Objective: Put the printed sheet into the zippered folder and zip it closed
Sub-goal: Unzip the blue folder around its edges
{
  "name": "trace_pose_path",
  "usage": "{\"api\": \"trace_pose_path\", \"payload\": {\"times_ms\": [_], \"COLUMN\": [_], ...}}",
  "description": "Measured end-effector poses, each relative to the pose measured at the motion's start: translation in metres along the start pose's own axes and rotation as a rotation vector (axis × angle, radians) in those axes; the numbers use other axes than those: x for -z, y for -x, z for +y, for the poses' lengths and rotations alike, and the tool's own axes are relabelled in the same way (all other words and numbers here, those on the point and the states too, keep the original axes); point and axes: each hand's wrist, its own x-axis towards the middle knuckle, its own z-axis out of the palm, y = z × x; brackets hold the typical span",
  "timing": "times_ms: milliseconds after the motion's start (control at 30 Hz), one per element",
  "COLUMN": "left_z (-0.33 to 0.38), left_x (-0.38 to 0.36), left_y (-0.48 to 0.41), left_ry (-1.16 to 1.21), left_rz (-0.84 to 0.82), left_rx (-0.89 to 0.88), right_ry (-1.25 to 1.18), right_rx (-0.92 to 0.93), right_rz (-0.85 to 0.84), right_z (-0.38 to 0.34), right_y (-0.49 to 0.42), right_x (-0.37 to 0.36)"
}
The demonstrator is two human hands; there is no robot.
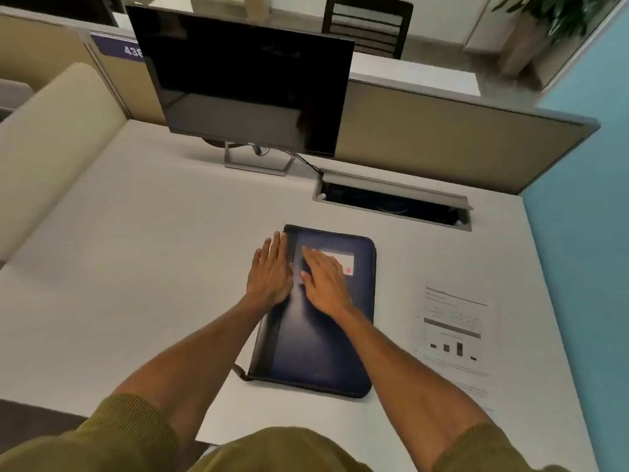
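White desk point(136, 267), partitioned cubicle, dark monitor point(245, 83) at rear; zippered folder point(316, 335) closed, centre; printed sheet point(456, 338) just right of it; left hand point(270, 274) flat at the folder's left edge, right hand point(325, 281) flat on its cover, fingers straight.

Folder point(316, 335) on desk point(136, 284), sheet point(456, 338) right of it, monitor point(245, 83) behind.

folder point(316, 338): dark blue leather-look cover, smooth, slight sheen
printed sheet point(454, 338): white paper, matt
worktop point(136, 267): pale laminate, smooth, matt
monitor point(245, 83): glossy black screen
divider point(442, 141): beige cloth
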Motion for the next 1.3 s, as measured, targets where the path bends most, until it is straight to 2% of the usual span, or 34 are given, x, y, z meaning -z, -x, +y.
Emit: {"api": "trace_pose_path", "payload": {"times_ms": [100, 300, 533, 700, 933, 1300], "left_z": [-0.016, -0.023, -0.014, -0.019, -0.022, -0.019], "left_x": [0.008, 0.012, 0.005, 0.003, 0.003, -0.004], "left_y": [-0.02, -0.049, -0.064, -0.079, -0.093, -0.106], "left_ry": [0.048, 0.125, 0.282, 0.325, 0.469, 0.4], "left_rz": [-0.013, 0.008, 0.103, 0.131, 0.183, 0.152], "left_rx": [0.031, 0.026, 0.117, 0.11, 0.191, 0.152], "right_ry": [-0.117, -0.066, -0.018, 0.005, -0.017, 0.174], "right_rx": [-0.052, -0.034, 0.011, 0.062, 0.12, 0.327], "right_rz": [0.044, 0.023, -0.088, -0.219, -0.367, -0.35], "right_z": [-0.003, 0.001, 0.02, 0.02, 0.024, 0.038], "right_y": [-0.032, -0.093, -0.156, -0.194, -0.22, -0.222], "right_x": [0.008, 0.025, 0.03, 0.033, 0.024, 0.028]}}
